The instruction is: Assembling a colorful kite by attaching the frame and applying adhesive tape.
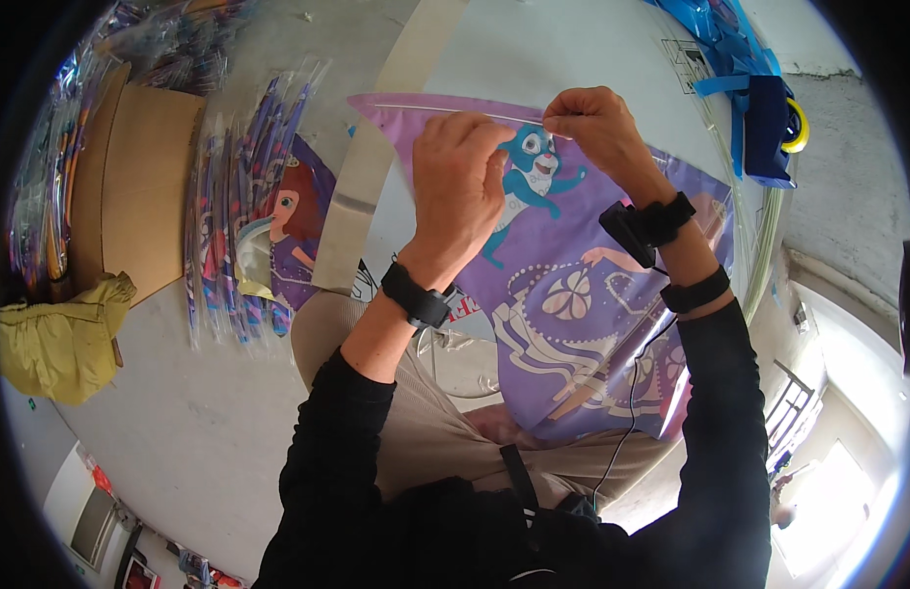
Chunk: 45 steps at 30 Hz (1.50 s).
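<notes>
A purple kite (563, 294), a thin sheet printed with a blue cartoon animal and a figure in a frilled dress, lies over the board in front of me and hangs down onto my lap. A thin white rod (416, 106) runs along its far edge. My left hand (459, 182) is closed, fingers bent over the kite just below the rod; its fingertips are partly hidden. At the rod's right end, my right hand (597, 128) pinches with thumb and forefinger. What sits between those fingertips is too small to see clearly.
Bagged printed kites (249, 216) are stacked at left, beside a cardboard box (146, 177) and yellow-green cloth (67, 334). A dark blue tape dispenser (766, 133) stands at the far right, near blue straps (705, 29) and pale thin rods (766, 245). A black cable (632, 393) hangs from my right wrist.
</notes>
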Motion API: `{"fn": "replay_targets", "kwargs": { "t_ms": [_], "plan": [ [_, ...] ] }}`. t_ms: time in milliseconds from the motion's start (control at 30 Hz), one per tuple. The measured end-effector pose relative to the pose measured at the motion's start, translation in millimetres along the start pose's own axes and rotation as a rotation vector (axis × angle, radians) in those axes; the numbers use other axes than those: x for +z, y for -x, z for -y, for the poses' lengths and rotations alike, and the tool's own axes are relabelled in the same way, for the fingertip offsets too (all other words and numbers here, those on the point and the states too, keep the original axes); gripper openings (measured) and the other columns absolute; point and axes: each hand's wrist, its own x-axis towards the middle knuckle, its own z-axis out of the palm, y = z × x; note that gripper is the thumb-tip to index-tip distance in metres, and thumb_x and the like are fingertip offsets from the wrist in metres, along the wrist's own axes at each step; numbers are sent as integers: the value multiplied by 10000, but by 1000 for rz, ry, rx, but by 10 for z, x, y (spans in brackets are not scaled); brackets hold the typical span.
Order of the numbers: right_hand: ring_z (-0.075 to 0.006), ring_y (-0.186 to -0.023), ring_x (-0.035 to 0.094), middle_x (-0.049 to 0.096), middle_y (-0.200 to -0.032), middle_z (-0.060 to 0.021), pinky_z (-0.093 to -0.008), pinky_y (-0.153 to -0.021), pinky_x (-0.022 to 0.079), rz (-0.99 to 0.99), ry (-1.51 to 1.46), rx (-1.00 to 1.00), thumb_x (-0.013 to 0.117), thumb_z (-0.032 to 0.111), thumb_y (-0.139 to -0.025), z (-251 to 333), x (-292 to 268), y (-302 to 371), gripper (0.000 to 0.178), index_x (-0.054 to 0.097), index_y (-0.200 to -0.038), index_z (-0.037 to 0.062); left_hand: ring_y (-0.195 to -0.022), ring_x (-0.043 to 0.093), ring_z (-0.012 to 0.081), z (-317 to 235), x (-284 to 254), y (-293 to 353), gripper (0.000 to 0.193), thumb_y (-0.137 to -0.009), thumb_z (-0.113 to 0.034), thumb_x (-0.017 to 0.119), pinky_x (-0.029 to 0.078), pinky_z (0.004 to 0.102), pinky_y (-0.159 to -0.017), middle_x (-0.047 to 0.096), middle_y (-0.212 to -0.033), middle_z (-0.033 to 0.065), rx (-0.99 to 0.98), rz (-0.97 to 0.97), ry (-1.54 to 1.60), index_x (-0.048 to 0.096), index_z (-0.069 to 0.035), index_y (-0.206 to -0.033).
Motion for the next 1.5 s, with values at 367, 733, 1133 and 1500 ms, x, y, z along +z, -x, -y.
{"fn": "replay_targets", "kwargs": {
  "t_ms": [367,733,1133,1500],
  "plan": [
    [-142,-677,601,664,-712,-78,-307,-664,501,-30,161,-64,694,113,-812,18,24,-16,145,713,-871,-18,-1242,521,250,-15,156,49,372,-819,-83,739,355,463,-1056,591,-1262,43,243,249,-317,661,-44,-1181],
    [-138,-680,605,663,-711,-72,-307,-654,499,-47,134,-62,689,103,-816,-24,50,-27,131,713,-868,-15,-1343,459,230,-34,164,88,540,-810,-227,798,329,515,-1113,518,-1388,29,219,376,-380,601,-50,-1280],
    [-199,-679,675,709,-745,-97,-324,-652,532,-224,185,-6,732,158,-780,-23,179,32,178,715,-826,-13,-1348,462,242,-73,154,101,608,-801,-305,803,343,527,-1113,515,-1411,28,228,398,-454,584,-61,-1313],
    [-218,-645,656,684,-676,-68,-357,-653,516,-285,228,102,797,284,-733,71,171,68,238,709,-752,63,-1350,458,252,-86,154,112,589,-815,-288,793,335,531,-1116,508,-1402,26,231,389,-435,581,-61,-1316]
  ]
}}
